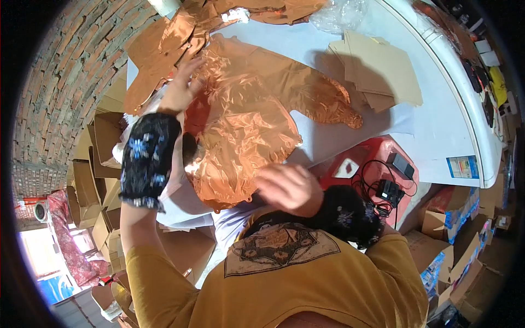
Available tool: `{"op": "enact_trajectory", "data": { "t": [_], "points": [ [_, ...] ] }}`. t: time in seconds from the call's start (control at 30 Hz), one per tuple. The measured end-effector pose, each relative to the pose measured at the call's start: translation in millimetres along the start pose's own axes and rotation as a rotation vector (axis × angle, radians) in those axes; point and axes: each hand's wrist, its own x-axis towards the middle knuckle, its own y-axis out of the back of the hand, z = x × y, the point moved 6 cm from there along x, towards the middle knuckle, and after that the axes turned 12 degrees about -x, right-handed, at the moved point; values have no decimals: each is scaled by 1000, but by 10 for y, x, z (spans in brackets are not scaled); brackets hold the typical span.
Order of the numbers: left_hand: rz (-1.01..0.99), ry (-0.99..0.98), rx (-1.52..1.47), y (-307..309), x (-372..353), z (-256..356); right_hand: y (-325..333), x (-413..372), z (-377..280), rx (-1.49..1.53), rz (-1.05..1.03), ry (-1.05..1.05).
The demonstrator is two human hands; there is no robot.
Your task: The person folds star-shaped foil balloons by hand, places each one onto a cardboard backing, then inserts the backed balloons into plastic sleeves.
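Foil (246, 131): spread on worktop (437, 145), reaching its near edge | Left hand (181, 87): fingers parted, apparently holding nothing | Right hand (292, 189): blurred, grip cannot be told | Risk: uneven pulling could crease foil

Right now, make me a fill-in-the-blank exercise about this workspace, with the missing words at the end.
Compared with the right hand, the left hand is ____ from the yellow T-shirt.
The stacked sheets right of the copper-coloured foil balloon are made of ____.
Black cables lie on a plastic stool coloured ____.
The wall at the picture's left is built of ____.

Missing words: farther; cardboard; red; bricks.
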Motion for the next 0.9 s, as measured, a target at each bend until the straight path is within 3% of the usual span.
{"op": "enact_trajectory", "data": {
  "t": [0.03,0.1,0.13,0.2,0.7,0.9],
  "points": [
    [-38,-153,137,-138,-141,384,66,-53,99,-18,-47,-50],
    [-290,-110,178,-421,-395,862,178,-149,283,-56,-138,-151],
    [-347,-131,380,-584,-561,884,202,-200,343,-85,-141,-173],
    [-433,-109,411,-772,-734,1019,207,-296,455,-147,-144,-214],
    [-455,-1,505,-993,-860,989,190,-321,578,-165,-76,-219],
    [-379,-46,541,-1009,-864,951,185,-329,579,-175,-79,-210]
  ]
}}
